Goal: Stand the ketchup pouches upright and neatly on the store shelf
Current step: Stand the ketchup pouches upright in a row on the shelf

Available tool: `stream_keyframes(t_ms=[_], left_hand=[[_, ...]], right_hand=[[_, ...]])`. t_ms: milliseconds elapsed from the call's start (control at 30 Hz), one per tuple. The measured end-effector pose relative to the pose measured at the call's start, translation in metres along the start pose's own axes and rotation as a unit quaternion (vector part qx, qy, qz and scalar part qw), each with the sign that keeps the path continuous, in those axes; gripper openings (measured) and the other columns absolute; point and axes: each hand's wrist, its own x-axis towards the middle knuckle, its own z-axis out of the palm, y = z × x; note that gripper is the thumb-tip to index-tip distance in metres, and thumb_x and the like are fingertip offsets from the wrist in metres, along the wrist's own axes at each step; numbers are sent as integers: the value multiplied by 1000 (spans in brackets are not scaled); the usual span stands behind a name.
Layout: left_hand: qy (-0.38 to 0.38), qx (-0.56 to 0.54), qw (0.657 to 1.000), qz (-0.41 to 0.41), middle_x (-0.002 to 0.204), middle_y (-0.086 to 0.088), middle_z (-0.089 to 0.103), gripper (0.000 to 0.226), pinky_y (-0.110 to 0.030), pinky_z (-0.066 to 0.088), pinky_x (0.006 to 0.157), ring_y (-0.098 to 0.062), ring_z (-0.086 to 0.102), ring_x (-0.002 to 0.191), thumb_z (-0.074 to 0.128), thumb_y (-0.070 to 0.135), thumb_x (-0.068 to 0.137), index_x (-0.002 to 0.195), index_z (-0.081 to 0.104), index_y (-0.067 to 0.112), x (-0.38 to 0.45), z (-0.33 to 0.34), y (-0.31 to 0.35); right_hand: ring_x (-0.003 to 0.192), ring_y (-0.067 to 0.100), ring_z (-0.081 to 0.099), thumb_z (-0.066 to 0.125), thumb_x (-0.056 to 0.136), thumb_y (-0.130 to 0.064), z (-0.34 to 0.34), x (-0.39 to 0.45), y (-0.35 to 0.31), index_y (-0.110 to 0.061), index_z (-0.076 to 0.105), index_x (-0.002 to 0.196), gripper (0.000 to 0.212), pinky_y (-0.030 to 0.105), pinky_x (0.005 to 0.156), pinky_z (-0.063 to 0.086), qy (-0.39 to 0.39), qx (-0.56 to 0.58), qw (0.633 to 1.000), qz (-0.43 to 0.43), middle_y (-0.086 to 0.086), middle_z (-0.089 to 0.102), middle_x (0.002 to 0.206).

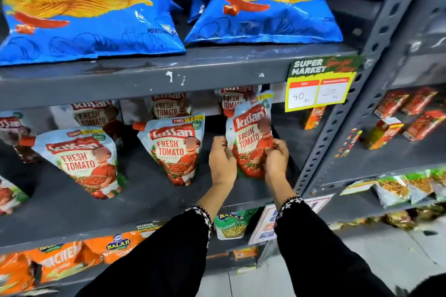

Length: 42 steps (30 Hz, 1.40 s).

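Ketchup pouch (251, 137) stands nearly upright at the right end of the grey shelf (144, 202), gripped at its lower sides by both hands: left hand (220, 159) and right hand (276, 155), fingers clamped on its edges. Two more pouches (176, 149) lean further left.

Bare shelf (144, 200) lies open in front of the pouches; a clear gap separates the middle pouch (173, 152) from the held pouch (251, 142), while the upright post (337, 128) blocks the right
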Motion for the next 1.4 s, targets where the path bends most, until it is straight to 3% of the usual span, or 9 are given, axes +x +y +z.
stream_keyframes(t_ms=[133,200,300,400,500,600,867,1267,1400], left_hand=[[-59,-67,994,-70,112,-20,61,22,-24,38,76,-33,56,105,42,10,94,112,50,-1,0,8,-8],[-123,-165,957,-204,119,-8,57,38,-28,40,85,-25,54,110,38,32,97,125,47,9,-4,15,-7],[-156,-266,893,-328,116,2,54,49,-35,43,90,-18,53,103,33,49,94,130,45,19,-8,22,-4],[-157,-310,856,-382,124,-5,59,58,-37,44,90,-23,57,105,33,58,90,128,50,17,-6,25,0],[-162,-342,838,-394,129,-10,59,60,-40,46,88,-28,58,113,33,60,89,128,50,17,-6,27,2],[-160,-363,828,-397,132,-13,57,58,-38,46,88,-29,56,118,37,56,90,129,49,15,-3,27,1],[-201,-341,838,-375,133,-13,56,59,-38,44,96,-27,54,120,34,58,90,129,48,16,9,27,-5],[-222,-311,838,-389,134,-11,56,64,-36,40,89,-28,54,120,36,62,87,129,49,17,9,20,-7],[-200,-311,842,-392,142,-8,47,67,-40,34,105,-27,46,127,40,60,87,137,42,15,3,16,-10]], right_hand=[[69,17,54,36,77,16,-9,2,9,-17,51,103,44,21,49,39,-57,6,997,60,6,59,104],[88,24,57,37,67,18,-16,8,5,-18,49,124,68,24,54,46,-100,-12,993,67,6,60,113],[99,28,59,40,56,17,-22,9,0,-27,51,125,82,30,53,53,-160,-113,979,58,10,65,119],[116,28,56,47,67,17,-22,6,0,-26,51,125,73,47,89,54,-186,-177,966,34,10,63,124],[116,31,56,55,70,17,-24,7,2,-25,53,113,60,51,95,51,-198,-185,962,48,7,63,113],[116,32,56,61,73,15,-26,8,7,-14,53,119,54,54,95,50,-188,-180,965,39,13,62,121],[108,36,61,64,75,5,-20,12,14,-16,54,115,47,54,88,54,-147,-208,967,17,9,64,106],[117,32,55,64,72,7,-24,8,14,-17,49,124,59,53,97,49,-150,-219,964,14,12,61,123],[131,31,43,70,69,4,-25,4,19,-10,28,143,86,50,108,39,-142,-229,962,34,14,45,143]])
